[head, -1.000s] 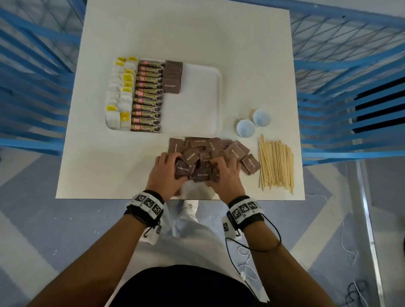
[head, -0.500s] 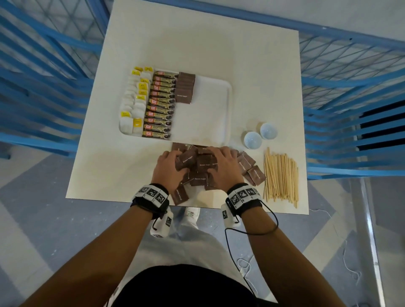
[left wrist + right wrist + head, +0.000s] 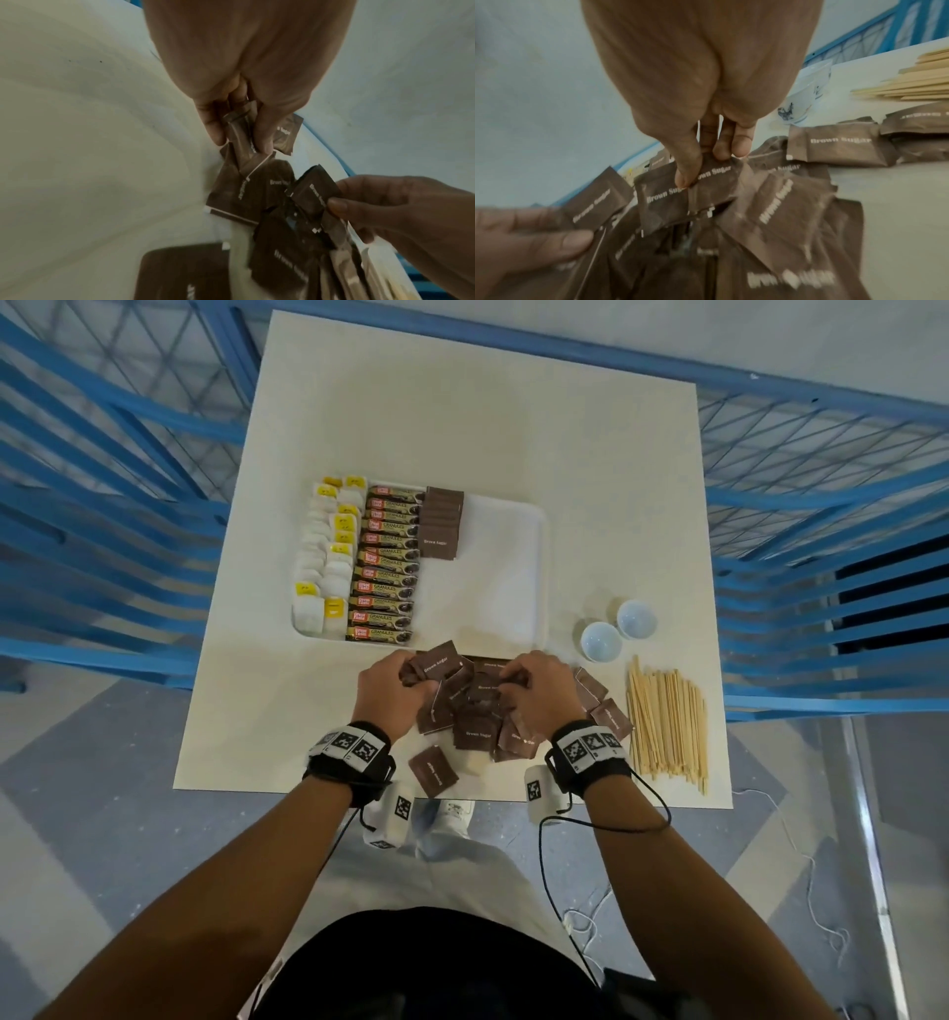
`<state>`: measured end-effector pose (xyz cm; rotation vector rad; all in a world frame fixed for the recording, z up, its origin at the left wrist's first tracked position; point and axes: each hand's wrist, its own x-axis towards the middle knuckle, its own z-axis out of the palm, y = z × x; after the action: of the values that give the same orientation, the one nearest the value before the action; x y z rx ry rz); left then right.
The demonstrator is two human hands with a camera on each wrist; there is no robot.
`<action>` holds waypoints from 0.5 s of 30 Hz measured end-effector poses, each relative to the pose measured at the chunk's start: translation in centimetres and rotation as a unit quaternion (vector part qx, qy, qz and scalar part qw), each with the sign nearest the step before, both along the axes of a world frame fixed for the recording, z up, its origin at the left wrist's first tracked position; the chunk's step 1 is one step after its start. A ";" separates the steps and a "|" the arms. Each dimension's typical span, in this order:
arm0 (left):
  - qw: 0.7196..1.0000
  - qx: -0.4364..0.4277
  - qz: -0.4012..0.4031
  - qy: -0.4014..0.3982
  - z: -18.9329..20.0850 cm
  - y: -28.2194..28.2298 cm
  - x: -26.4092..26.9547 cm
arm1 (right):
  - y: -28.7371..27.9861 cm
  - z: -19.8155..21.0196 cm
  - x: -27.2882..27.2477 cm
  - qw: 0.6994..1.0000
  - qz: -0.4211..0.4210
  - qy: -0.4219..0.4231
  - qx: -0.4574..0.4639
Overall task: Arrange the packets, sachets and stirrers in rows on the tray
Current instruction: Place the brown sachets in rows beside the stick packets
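Both hands work in the loose pile of brown sugar sachets (image 3: 475, 706) on the desk (image 3: 482, 428), just in front of the tray (image 3: 506, 588). The left hand (image 3: 387, 688) pinches a few sachets between thumb and fingers; the right hand (image 3: 536, 688) pinches one by its edge. The tray holds rows of tea bags (image 3: 326, 557), granule sticks (image 3: 387, 562) and sachets. Stirrers (image 3: 665, 724) lie to the right, beside two cups (image 3: 616, 629).

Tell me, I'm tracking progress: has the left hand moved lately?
Yes: the left hand moved forward from the near edge of the table toward the tray.
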<state>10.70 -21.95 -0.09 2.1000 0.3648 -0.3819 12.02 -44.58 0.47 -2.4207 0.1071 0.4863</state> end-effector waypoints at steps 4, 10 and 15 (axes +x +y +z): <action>1.000 -0.014 0.000 0.002 0.3 0.9 1.3 | -0.6 2.3 1.6 0.999 -0.029 0.003 0.037; 0.989 -0.137 0.037 0.030 1.1 2.2 3.4 | -0.1 5.6 3.2 0.978 -0.133 0.000 0.161; 0.932 -0.334 0.101 0.098 2.7 2.0 5.7 | 3.7 6.9 4.5 0.933 -0.183 0.038 0.308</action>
<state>16.43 -19.91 2.65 1.3486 0.4832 -0.5113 16.54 -40.92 7.38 -1.7156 0.3741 0.3698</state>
